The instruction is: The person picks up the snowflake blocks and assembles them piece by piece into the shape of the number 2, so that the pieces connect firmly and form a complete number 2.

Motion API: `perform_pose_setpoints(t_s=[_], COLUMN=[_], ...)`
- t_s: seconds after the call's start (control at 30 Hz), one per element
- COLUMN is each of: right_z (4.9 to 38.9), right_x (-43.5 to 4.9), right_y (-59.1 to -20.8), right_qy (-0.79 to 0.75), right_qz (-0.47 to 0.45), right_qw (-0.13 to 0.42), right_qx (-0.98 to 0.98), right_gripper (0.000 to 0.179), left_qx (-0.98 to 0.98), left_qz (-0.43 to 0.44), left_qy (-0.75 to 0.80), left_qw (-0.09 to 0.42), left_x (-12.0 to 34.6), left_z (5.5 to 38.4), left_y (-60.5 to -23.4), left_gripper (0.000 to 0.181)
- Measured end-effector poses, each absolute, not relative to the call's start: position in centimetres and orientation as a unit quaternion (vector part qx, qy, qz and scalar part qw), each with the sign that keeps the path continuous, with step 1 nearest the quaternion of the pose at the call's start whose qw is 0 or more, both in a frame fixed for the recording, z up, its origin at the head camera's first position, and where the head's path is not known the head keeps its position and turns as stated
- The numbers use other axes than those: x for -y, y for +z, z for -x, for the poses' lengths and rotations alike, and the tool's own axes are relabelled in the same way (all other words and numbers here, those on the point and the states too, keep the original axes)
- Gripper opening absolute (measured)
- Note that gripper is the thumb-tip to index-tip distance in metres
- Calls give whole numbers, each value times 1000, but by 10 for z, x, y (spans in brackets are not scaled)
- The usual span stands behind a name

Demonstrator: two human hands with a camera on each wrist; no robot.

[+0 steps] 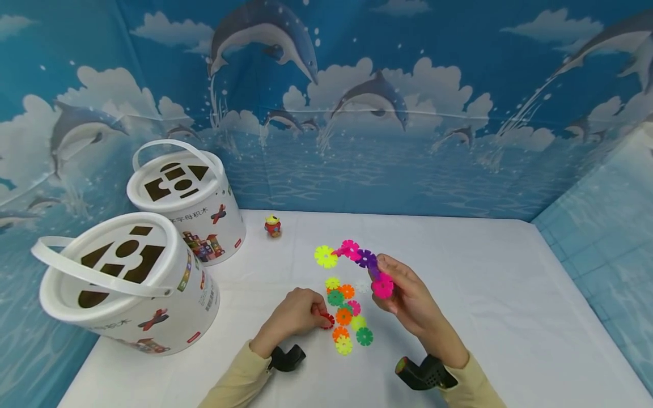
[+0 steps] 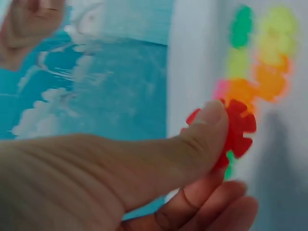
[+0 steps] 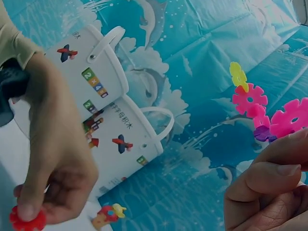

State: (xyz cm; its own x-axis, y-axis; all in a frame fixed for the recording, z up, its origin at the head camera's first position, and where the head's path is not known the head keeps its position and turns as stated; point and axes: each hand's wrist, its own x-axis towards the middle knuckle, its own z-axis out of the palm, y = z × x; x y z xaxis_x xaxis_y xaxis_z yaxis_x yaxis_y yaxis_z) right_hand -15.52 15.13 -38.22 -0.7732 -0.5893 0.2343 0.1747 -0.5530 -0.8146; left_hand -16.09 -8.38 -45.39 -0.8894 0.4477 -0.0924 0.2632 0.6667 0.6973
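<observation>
Between thumb and fingers my left hand point(image 1: 298, 313) pinches a red snowflake disc point(image 2: 237, 129), low beside the loose discs. My right hand point(image 1: 408, 292) grips the end of a chain of joined snowflake discs, raised above the table. Pink discs point(image 1: 383, 286), a purple disc point(image 1: 365, 259) and a yellow disc point(image 1: 325, 256) at the far end make up that chain; my fingers cover part of it. Between the hands lie several loose discs in orange point(image 1: 344, 316), green point(image 1: 364, 336), yellow point(image 1: 344, 345) and pink.
Two white lidded buckets point(image 1: 204, 317) point(image 1: 236, 232) with shape holes and handles stand at the left. A small red and yellow toy figure point(image 1: 272, 226) stands near the table's back edge. Dolphin-printed cloth point(image 1: 357, 170) hangs behind the white table point(image 1: 484, 272).
</observation>
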Motion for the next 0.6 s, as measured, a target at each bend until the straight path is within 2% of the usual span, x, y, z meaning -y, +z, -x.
perform_pose_setpoints(t_s=[0.17, 0.37, 0.6], right_z=[157, 158, 157], right_x=[-151, -149, -148], right_y=[-383, -384, -385], right_qy=[-831, -816, -811], right_qz=[241, 223, 217], right_qw=[209, 195, 181], right_qx=[-455, -496, -513], right_gripper=[29, 24, 25], left_qx=[-850, -743, -680], left_qz=[-232, -183, -165], left_qy=[450, 613, 687], left_qw=[145, 197, 195], left_x=[82, 70, 57], left_z=[156, 143, 134], left_y=[-432, -402, -381], left_gripper=[15, 15, 15])
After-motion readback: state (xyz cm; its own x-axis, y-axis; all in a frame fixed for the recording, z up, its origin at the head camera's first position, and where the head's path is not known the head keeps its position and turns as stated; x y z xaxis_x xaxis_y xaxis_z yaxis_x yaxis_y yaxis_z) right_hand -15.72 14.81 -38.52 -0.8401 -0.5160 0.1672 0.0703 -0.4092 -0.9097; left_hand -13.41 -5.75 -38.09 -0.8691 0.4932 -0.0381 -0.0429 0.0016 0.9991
